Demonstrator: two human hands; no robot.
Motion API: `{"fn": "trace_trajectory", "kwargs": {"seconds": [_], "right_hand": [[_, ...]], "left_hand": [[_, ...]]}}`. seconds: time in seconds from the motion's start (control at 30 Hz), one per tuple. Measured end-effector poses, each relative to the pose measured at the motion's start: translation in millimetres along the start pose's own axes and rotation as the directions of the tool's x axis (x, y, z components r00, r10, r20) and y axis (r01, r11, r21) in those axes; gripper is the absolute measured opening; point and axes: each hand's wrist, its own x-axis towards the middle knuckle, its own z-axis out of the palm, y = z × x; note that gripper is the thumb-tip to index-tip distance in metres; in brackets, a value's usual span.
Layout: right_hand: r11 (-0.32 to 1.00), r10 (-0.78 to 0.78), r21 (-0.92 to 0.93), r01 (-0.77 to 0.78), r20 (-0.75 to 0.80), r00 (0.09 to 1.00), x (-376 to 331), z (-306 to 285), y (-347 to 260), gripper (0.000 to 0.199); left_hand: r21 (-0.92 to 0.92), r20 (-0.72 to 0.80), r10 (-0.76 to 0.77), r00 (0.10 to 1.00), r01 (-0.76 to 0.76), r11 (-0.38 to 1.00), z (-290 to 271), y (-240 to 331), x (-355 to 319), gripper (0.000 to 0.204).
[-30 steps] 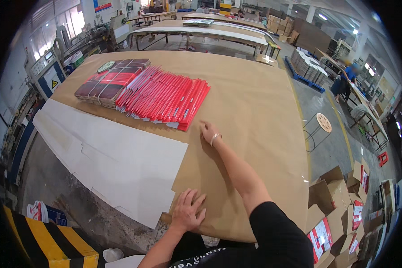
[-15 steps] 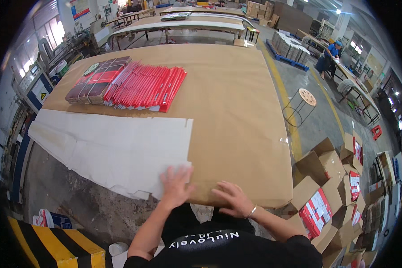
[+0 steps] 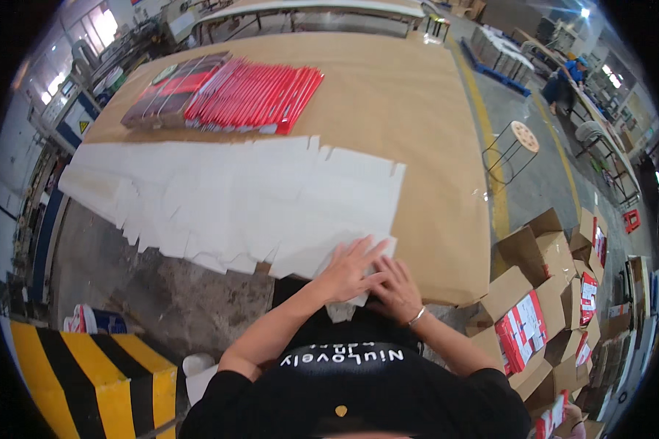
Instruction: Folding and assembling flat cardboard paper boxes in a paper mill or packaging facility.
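Note:
A long fanned row of white flat sheets (image 3: 227, 197) lies across the near part of a big brown table (image 3: 417, 124). My left hand (image 3: 348, 271) lies flat, fingers spread, on the nearest white sheet at the table's front edge. My right hand (image 3: 397, 289), with a bracelet at the wrist, presses on the same sheet just to the right, partly under the left hand. Neither hand is closed around anything. A row of red flat packs (image 3: 252, 91) lies at the far left of the table.
Open cardboard boxes (image 3: 542, 307) with red packs stand on the floor at the right. A round stool (image 3: 516, 146) is beside the table. A yellow-black striped barrier (image 3: 80, 373) is at lower left. A person in blue (image 3: 564, 77) works far right.
The white sheets have spread into a long fanned row toward the right. Both hands have stayed at the front edge, now resting on the nearest sheet; the view has come closer.

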Motion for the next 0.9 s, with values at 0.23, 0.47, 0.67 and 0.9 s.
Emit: {"fn": "trace_trajectory", "kwargs": {"seconds": [0.23, 0.47, 0.67, 0.9], "right_hand": [[0.967, 0.176, -0.120, -0.224, -0.320, 0.931, -76.2, -46.8, 41.6, 0.045], [0.848, 0.491, -0.042, -0.528, -0.308, 0.815, -122.1, -71.9, 39.7, 0.035], [0.261, 0.943, 0.640, -0.722, -0.009, 0.333, -75.1, -79.6, 45.5, 0.054], [0.968, 0.238, -0.018, -0.250, -0.252, 0.938, -28.2, -40.4, 23.2, 0.052]], "left_hand": [[0.103, 0.002, 0.167, 0.986, -0.167, 0.981, -25.9, -17.4, -24.3, 0.108], [0.280, -0.022, 0.385, 0.923, -0.364, 0.889, 6.7, -4.8, 7.5, 0.060], [-0.186, -0.229, -0.113, 0.967, 0.071, 0.980, 33.7, 26.4, 16.4, 0.045], [0.541, -0.164, 0.495, 0.853, -0.341, 0.769, 16.6, 42.1, -4.7, 0.061]]}}
